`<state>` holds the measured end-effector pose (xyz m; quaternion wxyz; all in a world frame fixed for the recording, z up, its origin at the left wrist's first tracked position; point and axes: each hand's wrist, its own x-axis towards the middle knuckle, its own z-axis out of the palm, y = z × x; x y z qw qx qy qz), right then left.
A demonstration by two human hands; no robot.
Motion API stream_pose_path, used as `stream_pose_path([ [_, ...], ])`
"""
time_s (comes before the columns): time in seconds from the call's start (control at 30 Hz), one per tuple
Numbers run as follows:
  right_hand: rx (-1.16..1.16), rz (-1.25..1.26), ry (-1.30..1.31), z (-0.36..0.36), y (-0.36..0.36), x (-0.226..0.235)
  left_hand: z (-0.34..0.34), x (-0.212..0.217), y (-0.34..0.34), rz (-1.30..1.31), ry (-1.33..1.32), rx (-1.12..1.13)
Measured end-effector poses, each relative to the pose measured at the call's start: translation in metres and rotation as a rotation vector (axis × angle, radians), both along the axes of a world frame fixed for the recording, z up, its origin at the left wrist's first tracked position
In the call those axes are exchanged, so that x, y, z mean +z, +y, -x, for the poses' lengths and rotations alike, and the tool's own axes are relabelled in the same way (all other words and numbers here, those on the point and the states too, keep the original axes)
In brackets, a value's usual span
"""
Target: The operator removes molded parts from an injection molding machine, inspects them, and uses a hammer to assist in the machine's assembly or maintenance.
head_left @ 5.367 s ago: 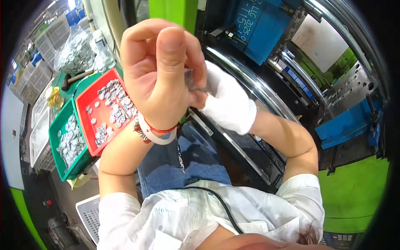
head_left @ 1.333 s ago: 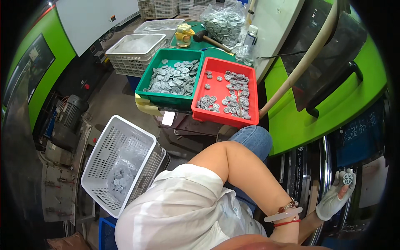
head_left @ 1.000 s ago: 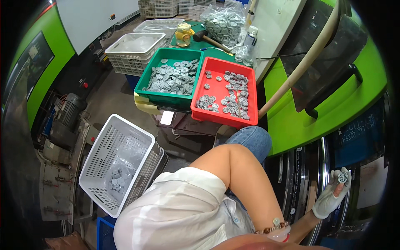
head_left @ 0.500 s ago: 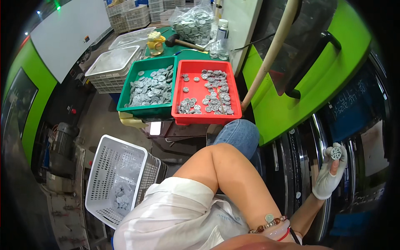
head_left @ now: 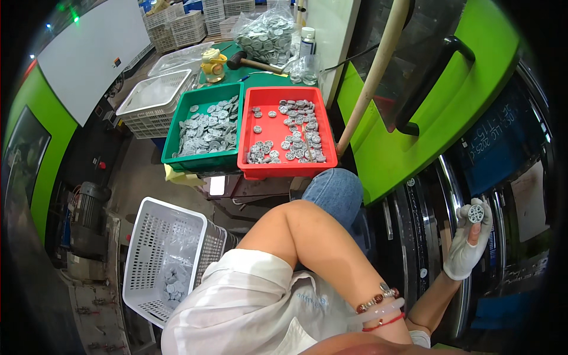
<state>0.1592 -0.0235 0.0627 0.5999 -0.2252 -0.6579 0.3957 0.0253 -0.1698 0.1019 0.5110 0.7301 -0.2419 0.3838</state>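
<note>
Disc point(head_left: 475, 213), grey and round with gaps through its face, stands up at the fingertips of the right hand point(head_left: 467, 241), face toward me. I see that hand, in a white glove, pinched on it: bare thumb at the lower edge, gloved fingers behind. From my end the hold looks slight; I judge the disc could slip if the thumb slides or the cloth loses its bite, and it might drop among dark machine parts beneath the hand. Just left of the hand runs a shiny rail point(head_left: 451, 184); a careless wrist turn could knock the disc on it. The left arm point(head_left: 331, 251) lies farther left; its hand is hidden, so I can't tell whether its fingers are apart or together. Above and left of the right hand is a green door point(head_left: 438, 112). Well left sit a red tray point(head_left: 277, 131) and a green tray point(head_left: 204, 162) of grey pieces. A knee point(head_left: 334, 192) is near the red tray; a bump could jolt its load.
</note>
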Motion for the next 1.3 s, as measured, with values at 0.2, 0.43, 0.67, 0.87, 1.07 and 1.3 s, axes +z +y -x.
stream_pose_path([
  [0.2,0.003,0.009,0.014,-0.001,-0.001,0.000,-0.005,0.003,0.005,-0.027,-0.040,0.024],
  [0.43,-0.049,-0.022,0.018,0.001,-0.006,0.004,0.022,0.018,0.038,-0.009,-0.121,0.118],
  [0.67,-0.100,0.011,0.061,0.010,-0.001,0.008,0.040,-0.002,0.036,-0.029,0.153,-0.185],
  [0.87,0.077,-0.048,0.084,-0.003,0.013,0.013,0.039,-0.010,0.027,-0.033,0.229,-0.193],
  [1.07,0.011,0.075,0.161,-0.030,0.011,0.027,0.025,-0.021,0.022,-0.020,0.289,-0.050],
  [1.3,-0.028,0.069,0.171,-0.033,0.017,0.023,0.017,-0.036,0.031,-0.466,0.247,0.639],
])
